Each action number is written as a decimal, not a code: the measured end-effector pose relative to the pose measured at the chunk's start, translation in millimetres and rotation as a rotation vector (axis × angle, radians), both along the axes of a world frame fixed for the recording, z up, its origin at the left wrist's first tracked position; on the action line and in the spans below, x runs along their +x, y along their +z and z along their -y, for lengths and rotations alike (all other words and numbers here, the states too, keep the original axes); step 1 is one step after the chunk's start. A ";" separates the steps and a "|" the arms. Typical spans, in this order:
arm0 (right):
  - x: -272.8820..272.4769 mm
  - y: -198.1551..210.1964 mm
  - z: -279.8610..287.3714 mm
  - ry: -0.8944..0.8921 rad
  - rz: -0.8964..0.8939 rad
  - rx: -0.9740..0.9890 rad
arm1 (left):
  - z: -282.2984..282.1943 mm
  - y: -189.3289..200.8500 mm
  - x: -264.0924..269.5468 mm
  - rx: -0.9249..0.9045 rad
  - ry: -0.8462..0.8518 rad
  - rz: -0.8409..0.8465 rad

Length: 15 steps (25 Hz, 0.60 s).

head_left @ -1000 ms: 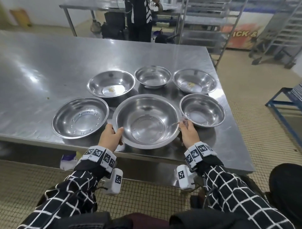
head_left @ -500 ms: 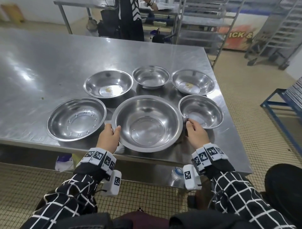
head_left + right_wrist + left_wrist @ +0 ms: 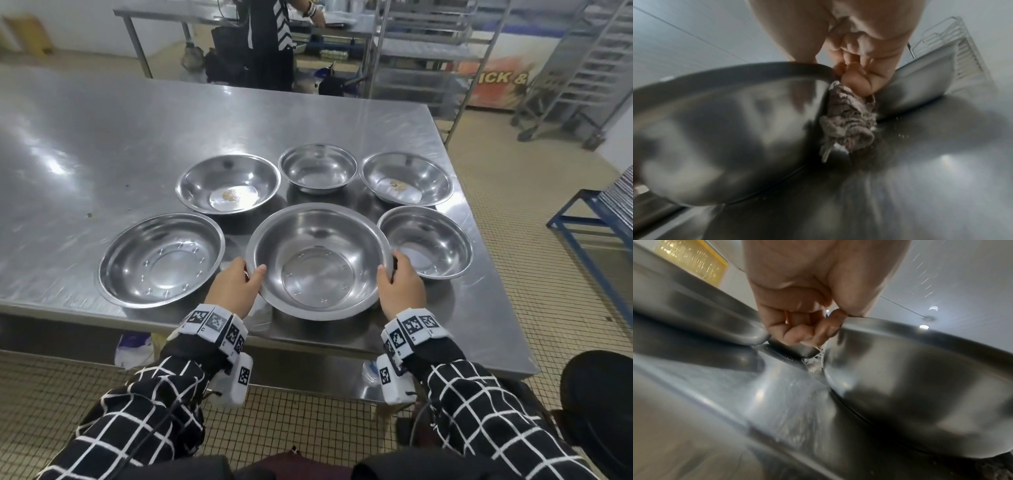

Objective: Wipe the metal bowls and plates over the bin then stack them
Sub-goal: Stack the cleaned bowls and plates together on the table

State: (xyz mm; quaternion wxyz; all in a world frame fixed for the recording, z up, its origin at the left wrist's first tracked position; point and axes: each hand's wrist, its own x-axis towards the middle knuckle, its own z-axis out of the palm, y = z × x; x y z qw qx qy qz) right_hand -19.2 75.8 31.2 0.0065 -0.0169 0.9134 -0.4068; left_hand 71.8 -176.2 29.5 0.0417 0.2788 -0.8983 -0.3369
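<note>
Both hands grip the big bowl (image 3: 318,260) (rim).

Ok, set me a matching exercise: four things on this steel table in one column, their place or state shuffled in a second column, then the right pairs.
Column one:
1. big centre bowl
2. back-left bowl
3. cloth
4. small back-middle bowl

Column two:
A. bunched under the right hand's fingers, against a bowl's outer wall
B. holds a patch of yellowish crumbs on its base
C. gripped at the rim on both sides, left hand and right
D. untouched, no residue visible, between two bowls that hold crumbs

Pairs: 1-C, 2-B, 3-A, 4-D
</note>
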 end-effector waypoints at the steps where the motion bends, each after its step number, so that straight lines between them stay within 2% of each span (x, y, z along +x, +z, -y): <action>1: -3.3 6.3 -2.2 0.011 -0.018 0.048 | 2.5 3.7 -1.4 -0.043 -0.014 0.035; 5: -13.2 46.5 -0.1 0.095 -0.087 0.064 | 24.0 23.7 -10.2 -0.103 -0.037 0.110; 8: -29.2 75.7 24.4 0.202 -0.046 0.007 | 43.1 41.3 -23.8 -0.088 -0.021 0.090; 11: -58.4 90.0 69.3 0.329 0.023 0.017 | 73.3 55.3 -43.9 -0.075 0.046 0.096; 15: -112.7 97.6 138.2 0.495 0.172 0.136 | 125.7 67.4 -74.7 -0.057 0.121 0.121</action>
